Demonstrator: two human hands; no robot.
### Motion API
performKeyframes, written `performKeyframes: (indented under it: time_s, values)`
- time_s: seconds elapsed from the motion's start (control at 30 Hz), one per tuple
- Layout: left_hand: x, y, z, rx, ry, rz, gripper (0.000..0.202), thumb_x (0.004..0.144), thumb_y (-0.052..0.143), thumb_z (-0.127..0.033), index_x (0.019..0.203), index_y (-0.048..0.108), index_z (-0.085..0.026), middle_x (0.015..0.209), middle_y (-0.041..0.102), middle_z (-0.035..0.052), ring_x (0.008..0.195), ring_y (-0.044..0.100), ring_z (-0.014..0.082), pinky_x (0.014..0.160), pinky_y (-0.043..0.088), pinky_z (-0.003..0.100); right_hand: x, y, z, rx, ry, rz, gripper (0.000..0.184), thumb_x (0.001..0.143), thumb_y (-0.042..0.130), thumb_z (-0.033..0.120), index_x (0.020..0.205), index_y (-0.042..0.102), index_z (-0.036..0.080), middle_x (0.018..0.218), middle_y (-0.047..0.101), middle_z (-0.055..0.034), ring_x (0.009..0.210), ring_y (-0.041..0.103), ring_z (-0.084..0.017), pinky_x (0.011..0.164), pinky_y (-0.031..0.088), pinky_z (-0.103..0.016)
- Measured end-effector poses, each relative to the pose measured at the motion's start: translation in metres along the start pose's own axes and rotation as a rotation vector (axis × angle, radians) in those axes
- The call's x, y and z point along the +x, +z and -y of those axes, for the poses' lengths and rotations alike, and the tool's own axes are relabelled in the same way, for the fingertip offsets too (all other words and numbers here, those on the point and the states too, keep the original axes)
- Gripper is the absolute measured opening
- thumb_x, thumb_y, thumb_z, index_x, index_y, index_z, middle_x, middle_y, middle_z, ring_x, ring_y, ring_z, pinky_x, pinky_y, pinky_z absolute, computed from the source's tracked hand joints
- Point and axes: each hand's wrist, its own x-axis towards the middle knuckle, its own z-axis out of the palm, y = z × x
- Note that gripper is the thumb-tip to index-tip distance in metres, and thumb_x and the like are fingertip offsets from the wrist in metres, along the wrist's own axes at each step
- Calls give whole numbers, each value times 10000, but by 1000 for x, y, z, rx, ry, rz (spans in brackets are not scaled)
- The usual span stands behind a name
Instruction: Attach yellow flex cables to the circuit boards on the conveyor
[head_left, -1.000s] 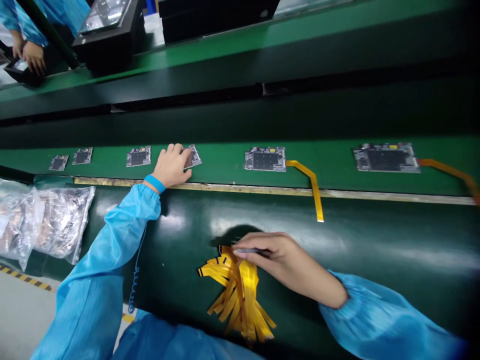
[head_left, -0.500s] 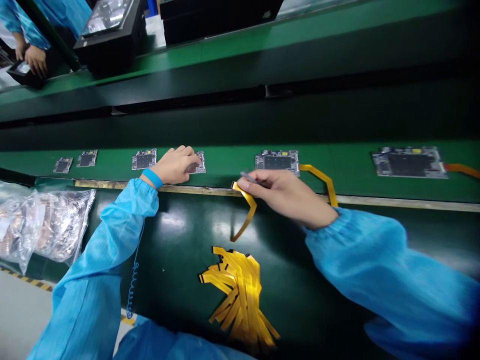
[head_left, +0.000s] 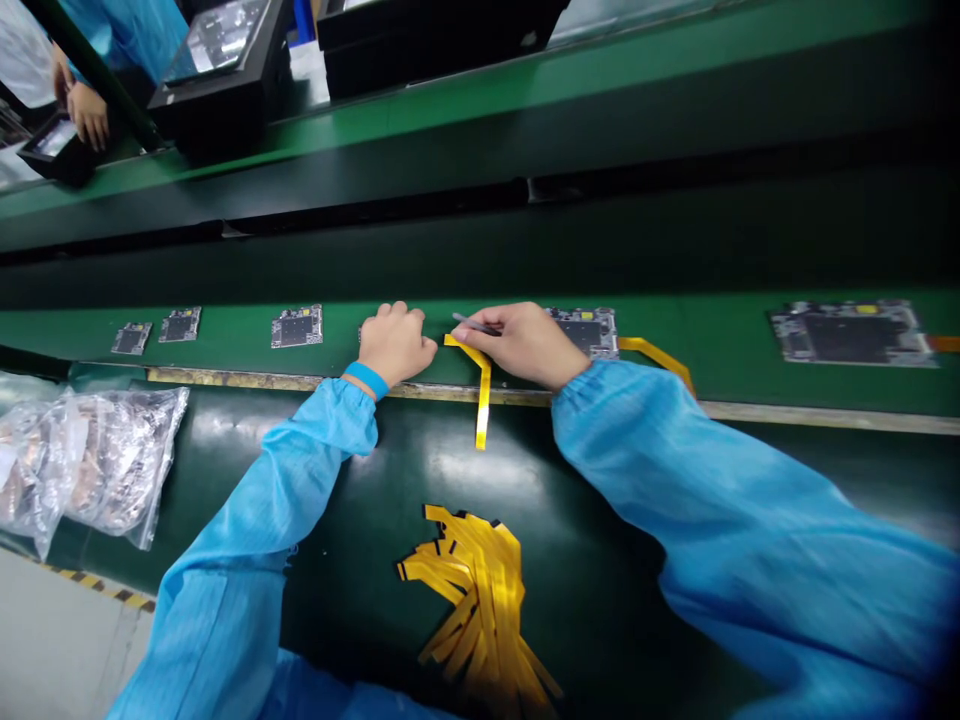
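Observation:
My left hand, with a blue band at the wrist, is closed over a circuit board that it almost wholly hides on the green belt. Close by on its right, my right hand pinches a yellow flex cable, whose tail hangs over the belt's front edge. A thin grey stick-like tool is held in the same fingers. Partly behind this hand lies another circuit board, with a flex cable running from its right end. Below, a pile of yellow flex cables rests on the green bench.
More circuit boards lie along the belt to the left, and one with a cable lies far right. Clear plastic bags sit at the bench's left. Black boxes stand on the upper shelf, near a co-worker's hand.
My left hand has moved right over the belt. My right hand has come left and up with the cable and tool, so the hands are now close together. The boards appear slightly further right.

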Motion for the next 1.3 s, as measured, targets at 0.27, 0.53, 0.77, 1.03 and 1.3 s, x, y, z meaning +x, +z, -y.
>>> performKeyframes:
  time_s: [0.27, 0.53, 0.77, 1.03, 1.3]
  values:
    - [3, -3, 1, -21, 15, 9, 199, 947, 549, -174, 1073, 704, -170, 1109, 714, 146, 1118, 648, 309, 910, 543, 418, 8, 8, -3, 30, -6, -25, 391, 822, 725, 554, 837, 809, 172, 802, 788, -63, 796, 693, -241, 660, 494, -312]
    - [-22, -3, 27, -70, 211, -65, 199, 937, 505, -94, 1003, 670, -182, 1120, 679, 116, 1113, 603, 274, 974, 499, 401, 10, 14, 5, -150, 76, -71, 253, 865, 703, 433, 844, 805, 203, 812, 780, -53, 785, 682, -226, 640, 430, -303]
    - [-31, -2, 22, -41, 272, -54, 162, 971, 522, -152, 1030, 671, -175, 1190, 664, 132, 1154, 577, 289, 984, 491, 412, 7, 6, 10, -258, 109, -44, 228, 886, 690, 422, 849, 803, 228, 790, 762, -50, 710, 654, -226, 603, 395, -323]
    - [-31, 3, 19, -40, 317, -60, 154, 968, 549, -163, 1056, 675, -170, 1208, 655, 133, 1179, 574, 299, 984, 501, 416, 6, 0, 8, -292, 122, -39, 228, 879, 688, 398, 872, 817, 211, 766, 749, -50, 679, 612, -202, 587, 375, -308]
    - [-30, 7, 14, -37, 349, -62, 138, 980, 566, -176, 1068, 670, -155, 1202, 641, 139, 1156, 576, 298, 974, 500, 418, 6, -5, -5, -292, 91, -58, 229, 859, 688, 394, 825, 809, 202, 699, 722, -42, 633, 590, -186, 569, 367, -298]
